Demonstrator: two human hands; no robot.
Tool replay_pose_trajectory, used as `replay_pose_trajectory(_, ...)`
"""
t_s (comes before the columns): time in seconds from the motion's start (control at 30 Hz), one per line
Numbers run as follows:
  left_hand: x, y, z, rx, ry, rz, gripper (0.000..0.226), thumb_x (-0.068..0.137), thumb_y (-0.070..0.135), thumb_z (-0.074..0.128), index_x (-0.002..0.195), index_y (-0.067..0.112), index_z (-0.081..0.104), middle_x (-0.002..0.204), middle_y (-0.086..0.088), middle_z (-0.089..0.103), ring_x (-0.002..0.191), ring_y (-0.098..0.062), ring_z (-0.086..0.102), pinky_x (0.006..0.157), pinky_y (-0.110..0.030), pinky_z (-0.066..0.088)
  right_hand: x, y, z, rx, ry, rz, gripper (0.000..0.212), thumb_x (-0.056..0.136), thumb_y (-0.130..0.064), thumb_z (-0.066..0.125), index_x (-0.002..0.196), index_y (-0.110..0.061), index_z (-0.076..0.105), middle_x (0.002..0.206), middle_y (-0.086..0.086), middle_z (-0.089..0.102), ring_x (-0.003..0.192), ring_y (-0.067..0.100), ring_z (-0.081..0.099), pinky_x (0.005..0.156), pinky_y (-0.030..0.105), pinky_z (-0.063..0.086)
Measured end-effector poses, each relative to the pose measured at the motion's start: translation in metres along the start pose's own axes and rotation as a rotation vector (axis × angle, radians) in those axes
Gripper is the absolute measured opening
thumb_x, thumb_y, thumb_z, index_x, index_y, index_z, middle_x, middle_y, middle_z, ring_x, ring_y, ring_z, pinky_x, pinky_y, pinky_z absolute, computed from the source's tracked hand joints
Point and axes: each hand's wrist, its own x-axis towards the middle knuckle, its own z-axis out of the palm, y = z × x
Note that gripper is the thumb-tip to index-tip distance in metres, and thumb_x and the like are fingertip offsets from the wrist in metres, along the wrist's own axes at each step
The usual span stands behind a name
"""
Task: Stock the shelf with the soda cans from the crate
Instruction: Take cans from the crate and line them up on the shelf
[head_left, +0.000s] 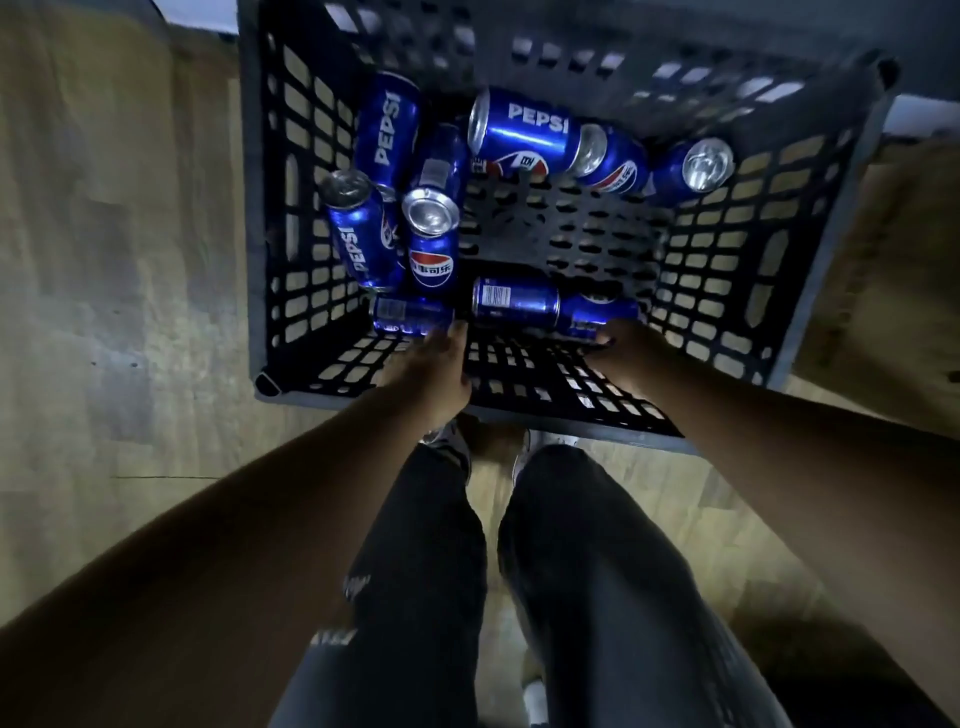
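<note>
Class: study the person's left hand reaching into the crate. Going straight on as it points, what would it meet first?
Most likely the blue aluminium soda can lying sideways by the near wall of the black plastic crate, just beyond the fingertips of the left hand; depth is unclear.

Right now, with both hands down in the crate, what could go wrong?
1. The left hand reaches for the near-left can, the right hand for the near-right can; either might slip and drop.
2. The piled cans lean on each other; a bump could roll them.
3. Wrists may scrape on the crate.
</note>
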Motion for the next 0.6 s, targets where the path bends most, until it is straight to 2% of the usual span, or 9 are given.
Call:
replay_pose_trajectory(0.1,0.026,-0.002,0.014,-0.073,-0.036,0.006,0.059,0.093,0.022,0.053,0.145,0.013,0.027,0.139,-0.014,0.044,0.123,-0.028,0.046,0.096,-0.036,0.042,0.021,0.004,0.009,-0.035,-0.030,-0.003,0.037,0.090,-0.011,0.055,0.126,-0.002,0.051,0.119,0.023,0.056,0.089,0.023,0.051,0.055,0.021,0.032)
replay_pose_trajectory(0.17,0.046,-0.004,0.020,-0.165,-0.086,-0.025,0.046,0.094,0.023,0.052,0.137,0.013,0.040,0.131,-0.013,0.051,0.114,-0.025,0.051,0.084,-0.032,0.042,0.035,0.001,0.014,-0.103,-0.059,-0.037,0.038,0.090,-0.011,0.054,0.127,-0.003,0.050,0.122,0.020,0.055,0.099,0.028,0.054,0.065,0.025,0.037)
replay_pose_trajectory(0.2,0.056,-0.005,0.020,-0.201,-0.101,-0.045,0.041,0.095,0.023,0.050,0.134,0.012,0.044,0.129,-0.013,0.052,0.111,-0.025,0.053,0.081,-0.031,0.041,0.043,-0.001,0.017,-0.119,-0.069,-0.051,0.040,0.090,-0.012,0.055,0.128,-0.004,0.048,0.123,0.018,0.054,0.104,0.029,0.054,0.071,0.027,0.039)
replay_pose_trajectory(0.27,0.078,-0.010,0.021,-0.263,-0.078,-0.094,0.035,0.096,0.022,0.047,0.129,0.009,0.051,0.127,-0.016,0.054,0.112,-0.028,0.053,0.082,-0.032,0.041,0.058,-0.008,0.024,-0.143,-0.080,-0.079,0.040,0.089,-0.012,0.055,0.128,-0.007,0.048,0.120,0.014,0.054,0.102,0.028,0.053,0.072,0.028,0.037)
replay_pose_trajectory(0.33,0.098,-0.019,0.020,-0.339,-0.040,-0.154,0.033,0.096,0.018,0.044,0.124,0.003,0.055,0.125,-0.020,0.056,0.112,-0.033,0.055,0.088,-0.036,0.045,0.073,-0.016,0.030,-0.163,-0.055,-0.109,0.037,0.087,-0.011,0.057,0.124,-0.010,0.051,0.117,0.012,0.054,0.100,0.027,0.053,0.072,0.027,0.037)
replay_pose_trajectory(0.43,0.122,-0.032,0.024,-0.438,-0.059,-0.209,0.030,0.097,0.012,0.042,0.115,-0.004,0.058,0.118,-0.021,0.060,0.105,-0.033,0.059,0.085,-0.039,0.049,0.089,-0.030,0.038,-0.191,0.072,-0.159,0.038,0.084,-0.009,0.058,0.121,-0.010,0.053,0.121,0.015,0.054,0.109,0.030,0.053,0.079,0.031,0.041)
replay_pose_trajectory(0.53,0.136,-0.042,0.031,-0.549,0.022,-0.248,0.030,0.096,0.008,0.043,0.119,-0.005,0.055,0.117,-0.023,0.059,0.101,-0.032,0.060,0.071,-0.032,0.050,0.102,-0.045,0.049,-0.290,0.138,-0.226,0.047,0.084,-0.009,0.058,0.129,-0.010,0.044,0.132,0.015,0.043,0.123,0.033,0.041,0.094,0.037,0.038)
replay_pose_trajectory(0.6,0.145,-0.048,0.038,-0.556,0.079,-0.256,0.031,0.095,0.009,0.044,0.121,-0.003,0.056,0.118,-0.022,0.061,0.105,-0.035,0.060,0.075,-0.034,0.050,0.110,-0.052,0.058,-0.403,0.140,-0.273,0.052,0.086,-0.017,0.059,0.134,-0.011,0.038,0.140,0.015,0.034,0.129,0.035,0.032,0.100,0.041,0.033)
